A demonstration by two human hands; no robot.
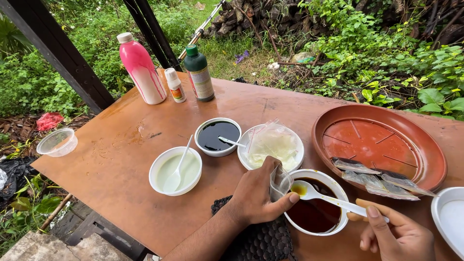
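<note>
My left hand (258, 193) holds a small clear plastic bag (280, 181) open at the rim of a white bowl of dark brown liquid (316, 212). In my right hand (398, 237) is a white plastic spoon (328, 197), its bowl carrying a little yellowish liquid right at the bag's mouth. Under my left wrist lies a dark knitted mat (263, 239).
On the brown table (111, 159) stand a bowl of pale green liquid with a spoon (175, 170), a bowl of black liquid (218, 136), a dish with clear bags (271, 145), a terracotta saucer (379, 145) holding filled bags (377, 176), and pink (141, 67), small white (174, 85) and green (199, 73) bottles.
</note>
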